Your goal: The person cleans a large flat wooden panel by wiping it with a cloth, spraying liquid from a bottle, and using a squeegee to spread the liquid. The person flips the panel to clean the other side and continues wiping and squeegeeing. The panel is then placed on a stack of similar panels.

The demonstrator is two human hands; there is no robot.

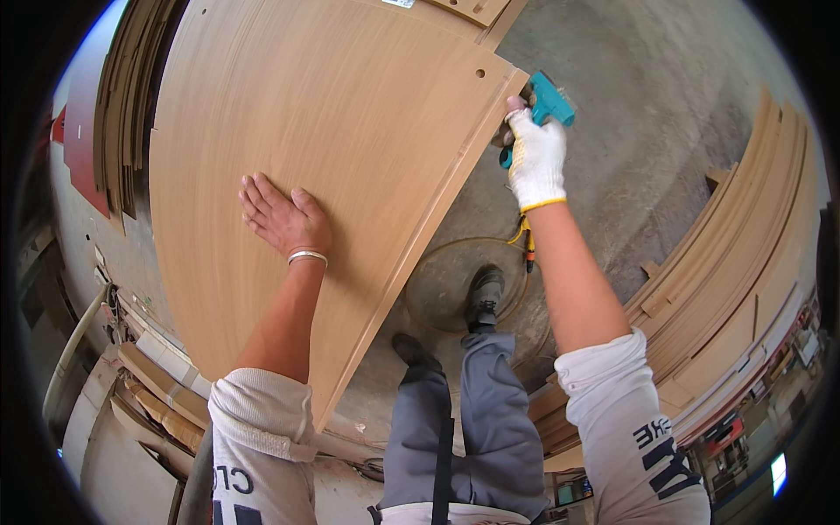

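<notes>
A large wood-grain panel (315, 111) lies in front of me, with a groove running along its right edge and a small round hole near its upper right corner. My left hand (289, 220), bare and with a silver bangle at the wrist, rests palm down on the panel with the thumb spread from the fingers. At the panel's upper right corner, my right hand (539, 154) wears a white knit glove with a yellow cuff and bare thumb tip. It grips a teal hand-held tool (552, 102) beside the panel's edge. Glove and fingers hide much of the tool.
Long boards (728, 262) are stacked on the right, and thin sheets (125, 105) on the left. On the concrete floor a hose (453, 241) loops around my foot, near a yellow air blow gun (524, 231). Another wooden piece (469, 10) shows beyond the panel.
</notes>
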